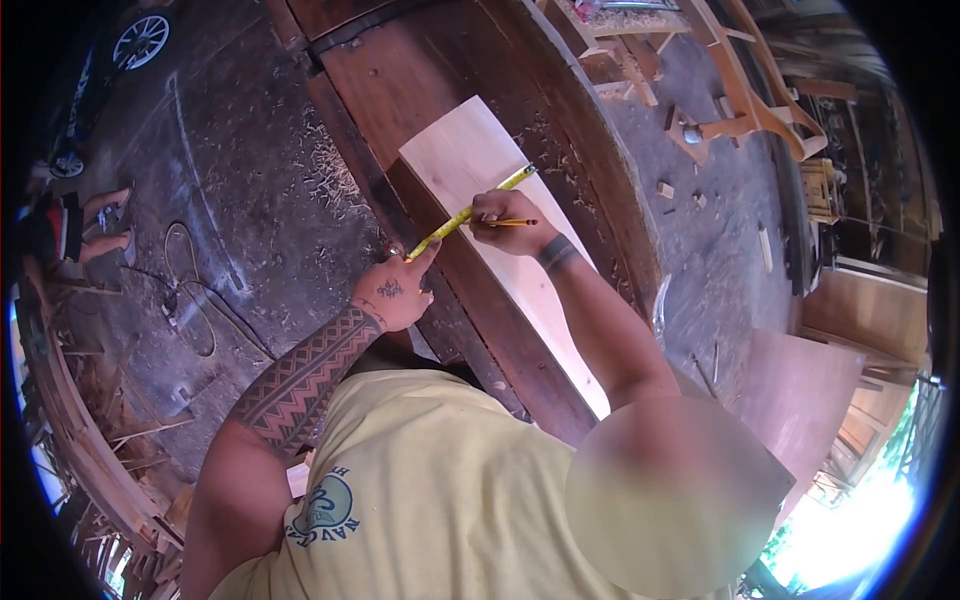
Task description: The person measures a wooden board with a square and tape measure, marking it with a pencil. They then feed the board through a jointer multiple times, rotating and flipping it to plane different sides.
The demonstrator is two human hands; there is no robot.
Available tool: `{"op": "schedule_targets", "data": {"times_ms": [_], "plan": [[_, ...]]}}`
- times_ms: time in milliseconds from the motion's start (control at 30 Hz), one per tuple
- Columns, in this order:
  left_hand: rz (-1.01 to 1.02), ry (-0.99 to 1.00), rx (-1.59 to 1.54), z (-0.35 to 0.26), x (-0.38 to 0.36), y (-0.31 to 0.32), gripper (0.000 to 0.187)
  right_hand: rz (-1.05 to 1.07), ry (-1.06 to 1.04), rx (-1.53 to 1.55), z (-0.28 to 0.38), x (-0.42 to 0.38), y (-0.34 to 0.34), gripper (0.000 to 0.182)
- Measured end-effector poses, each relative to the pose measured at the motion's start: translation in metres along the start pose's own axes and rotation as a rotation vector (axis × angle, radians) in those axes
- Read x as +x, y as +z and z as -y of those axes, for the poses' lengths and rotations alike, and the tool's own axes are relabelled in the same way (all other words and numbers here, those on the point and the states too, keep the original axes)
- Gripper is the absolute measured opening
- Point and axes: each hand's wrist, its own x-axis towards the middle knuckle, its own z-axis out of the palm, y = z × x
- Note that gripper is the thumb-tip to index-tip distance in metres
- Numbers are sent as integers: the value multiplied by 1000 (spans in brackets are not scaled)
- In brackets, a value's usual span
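Observation:
A pale wooden board [470, 140] lies lengthwise on a dark brown wooden workbench [385, 90]. The yellow blade of a tape measure [440, 232] stretches slantwise across the board's width, its far end by the board's right edge. My left hand [395, 290], at the bench's left edge, is closed around the near end of the tape measure; its case is mostly hidden. Over the board, my right hand [510, 222] grips a yellow pencil [520, 223], with its fingers bent against the tape blade. The pencil's tip is hidden by the fingers.
Wood shavings [335, 165] litter the floor left of the bench, near a looped hose or cord [185, 290]. Another person's legs [100, 225] show at far left. On the right stand a wooden frame [745, 100] and a leaning plywood sheet [800, 395].

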Motion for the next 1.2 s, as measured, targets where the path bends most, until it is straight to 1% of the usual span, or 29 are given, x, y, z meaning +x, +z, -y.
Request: {"op": "schedule_targets", "data": {"times_ms": [200,300,400,500,600,700,800,900,933,967,1033,1100,1167,1200], "plan": [[22,-7,2,-1,1,-1,93,-19,-72,-102,1,0,3,18],[22,-11,1,-1,1,0,93,42,119,65,0,-1,-2,20],[35,-24,8,-3,0,-2,94,6,127,98,2,-1,-2,21],[67,-46,8,-7,-2,-9,94,35,90,43,0,0,-1,21],[80,-51,10,-7,-2,-10,93,18,56,32,0,0,1,22],[75,-45,19,-7,-4,-10,93,29,73,0,6,-1,2,20],[83,-56,21,-9,-5,-13,93,49,28,-129,14,5,1,15],[56,-35,29,-6,-3,-2,94,3,196,18,21,0,-6,12],[44,-12,22,0,0,6,95,-39,270,323,14,-8,-9,12],[27,12,13,7,4,11,96,-117,302,321,9,-23,-11,12],[72,12,3,12,5,12,95,-168,364,314,20,-70,-17,12],[99,30,-1,11,-1,9,93,-122,358,282,44,-131,-17,9],[105,65,-2,6,-12,4,92,-152,497,463,65,-204,-2,8],[121,107,-48,5,-19,2,93,-203,533,483,68,-245,10,9]]}}
